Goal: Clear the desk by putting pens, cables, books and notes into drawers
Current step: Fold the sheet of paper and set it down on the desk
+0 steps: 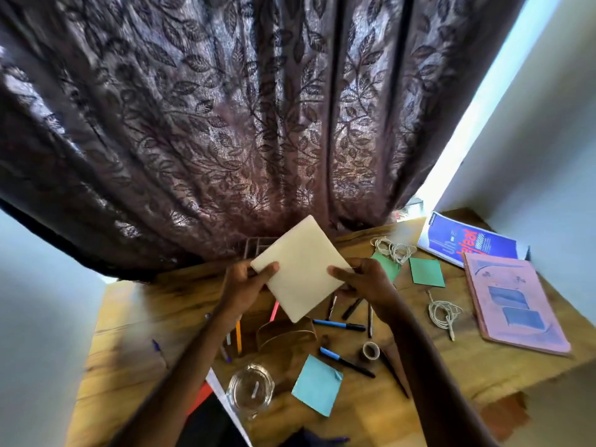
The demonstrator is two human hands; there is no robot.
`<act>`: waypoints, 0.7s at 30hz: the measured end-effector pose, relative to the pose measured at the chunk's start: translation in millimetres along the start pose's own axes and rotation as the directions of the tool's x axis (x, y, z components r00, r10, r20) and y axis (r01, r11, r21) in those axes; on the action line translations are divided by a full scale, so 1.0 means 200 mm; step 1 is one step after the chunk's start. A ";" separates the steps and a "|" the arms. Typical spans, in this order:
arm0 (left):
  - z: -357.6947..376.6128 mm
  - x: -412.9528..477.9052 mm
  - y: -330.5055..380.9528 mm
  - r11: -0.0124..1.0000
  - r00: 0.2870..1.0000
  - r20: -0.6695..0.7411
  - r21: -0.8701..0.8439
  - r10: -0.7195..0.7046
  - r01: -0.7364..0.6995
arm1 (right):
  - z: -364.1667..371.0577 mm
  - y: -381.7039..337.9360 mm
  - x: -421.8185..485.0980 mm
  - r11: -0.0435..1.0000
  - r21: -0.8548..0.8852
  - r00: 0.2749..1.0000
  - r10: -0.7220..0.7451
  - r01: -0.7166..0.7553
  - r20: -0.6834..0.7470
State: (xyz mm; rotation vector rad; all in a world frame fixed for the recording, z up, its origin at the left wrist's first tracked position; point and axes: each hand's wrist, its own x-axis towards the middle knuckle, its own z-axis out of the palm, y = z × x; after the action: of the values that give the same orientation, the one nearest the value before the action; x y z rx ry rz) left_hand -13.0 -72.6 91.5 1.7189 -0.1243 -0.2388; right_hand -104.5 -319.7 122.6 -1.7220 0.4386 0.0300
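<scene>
The left hand (242, 283) is pinching one corner of the cream notepad (300, 269), the right hand (366, 280) clamping the opposite edge, above the wooden desk (451, 366); the pad is hiding most of a brown tray (256, 245) behind the grip; pens (338, 324) are lying below it; a leaf-patterned curtain (225, 124) is hanging beyond.

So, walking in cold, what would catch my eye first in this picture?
Probably the cream pad held up at centre, the left hand gripping its left corner and the right hand its right edge. Behind it a dark leaf-patterned curtain fills the upper frame. Below, the wooden desk is strewn with pens, with a pink book at the right edge.
</scene>
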 end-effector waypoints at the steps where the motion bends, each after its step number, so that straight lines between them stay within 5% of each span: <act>1: 0.00 0.00 0.01 1.000 1.000 0.000 0.007 -0.008 0.008 | -0.01 0.00 -0.01 0.999 0.042 1.000 0.006 -0.005 -0.020; 6: -0.01 -0.01 0.01 0.997 0.998 0.022 0.060 -0.056 0.054 | -0.05 -0.03 -0.04 0.999 0.041 0.994 -0.016 0.021 -0.107; 12: -0.04 -0.04 0.01 0.993 0.995 0.050 -0.076 -0.083 0.086 | -0.07 -0.01 -0.03 0.999 0.033 0.978 0.003 0.004 -0.209; 18: -0.04 -0.11 0.05 0.994 0.985 -0.172 0.107 0.010 0.008 | 0.01 0.03 -0.02 0.981 0.191 0.949 0.031 0.031 -0.313; 21: -0.02 -0.14 0.10 0.981 0.977 -0.205 0.192 0.065 -0.025 | 0.08 0.04 -0.03 0.994 0.064 0.910 -0.051 0.085 -0.410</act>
State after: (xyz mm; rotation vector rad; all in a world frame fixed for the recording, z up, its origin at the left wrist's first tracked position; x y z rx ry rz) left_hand -39.1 -65.0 113.8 1.9160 -0.0300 -0.0098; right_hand -109.0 -303.5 113.2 -1.6611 0.6775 -0.4019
